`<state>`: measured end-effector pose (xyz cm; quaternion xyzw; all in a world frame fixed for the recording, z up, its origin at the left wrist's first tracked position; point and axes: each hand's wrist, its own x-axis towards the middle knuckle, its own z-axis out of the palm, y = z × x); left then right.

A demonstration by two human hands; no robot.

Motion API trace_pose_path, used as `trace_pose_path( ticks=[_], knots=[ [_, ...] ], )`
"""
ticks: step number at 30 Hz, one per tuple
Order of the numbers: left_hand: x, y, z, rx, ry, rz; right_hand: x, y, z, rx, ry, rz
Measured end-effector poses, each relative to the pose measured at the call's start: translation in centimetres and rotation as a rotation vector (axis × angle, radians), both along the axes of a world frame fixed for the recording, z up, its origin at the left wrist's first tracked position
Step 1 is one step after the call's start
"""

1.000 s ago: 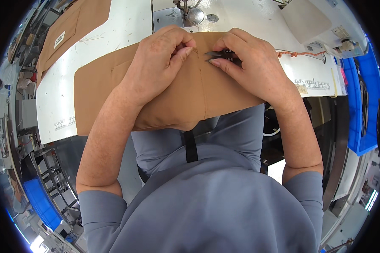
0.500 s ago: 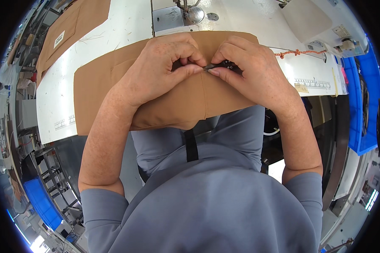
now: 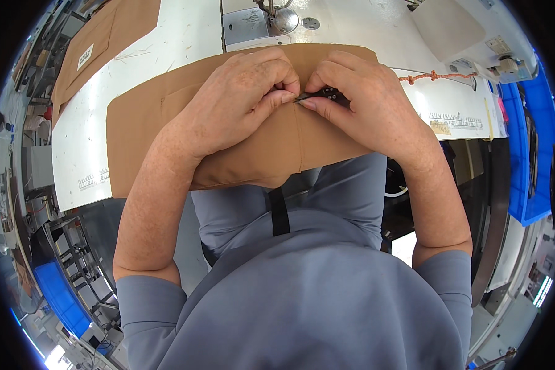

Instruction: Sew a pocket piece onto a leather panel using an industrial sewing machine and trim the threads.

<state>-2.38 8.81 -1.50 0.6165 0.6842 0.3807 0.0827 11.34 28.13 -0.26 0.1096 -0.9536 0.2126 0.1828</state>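
A brown fabric piece (image 3: 253,161) with a seam down its middle lies across the white sewing table, its near edge hanging over toward my lap. My left hand (image 3: 243,102) is closed in a pinch on the fabric beside the seam; whether a thread is also between the fingertips is too small to tell. In my right hand (image 3: 367,102) I hold small black thread snips (image 3: 317,96), mostly covered by the fingers. Their dark tip points left and meets my left fingertips at the seam.
Beyond the fabric stands the sewing machine's needle plate and presser foot (image 3: 282,21). Another brown fabric piece (image 3: 108,37) with a white label lies at the far left. An orange knotted cord (image 3: 435,77) runs along the right, near a blue bin (image 3: 539,154).
My left fingers have drawn closer together at the seam. The snips and my right hand have shifted very slightly left; the fabric lies almost as before.
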Motion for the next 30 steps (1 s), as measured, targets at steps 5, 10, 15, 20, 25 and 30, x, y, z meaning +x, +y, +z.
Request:
trace_pose_path(
  ticks=[5, 10, 15, 20, 25, 30],
  knots=[
    [0.0, 0.0, 0.0, 0.010, 0.055, 0.006, -0.2, -0.1, 0.0, 0.007, -0.010, -0.008],
    [0.0, 0.0, -0.3, 0.005, 0.146, 0.016, -0.4, -0.5, 0.0, 0.044, -0.007, -0.009],
    [-0.2, 0.1, -0.3, 0.023, 0.167, 0.023, -0.3, -0.4, 0.1, 0.038, -0.024, -0.005],
    [-0.4, 0.1, -0.2, 0.150, 0.019, 0.233, 1.1, 1.7, 0.7, -0.105, -0.067, -0.038],
    [-0.3, 0.2, -0.4, 0.155, 0.021, 0.361, 2.6, 6.0, -0.2, 0.080, 0.113, -0.370],
    [0.1, 0.4, 0.0, 0.202, 0.039, 0.324, 5.0, 9.7, -1.9, 0.169, 0.102, -0.615]
  ],
)
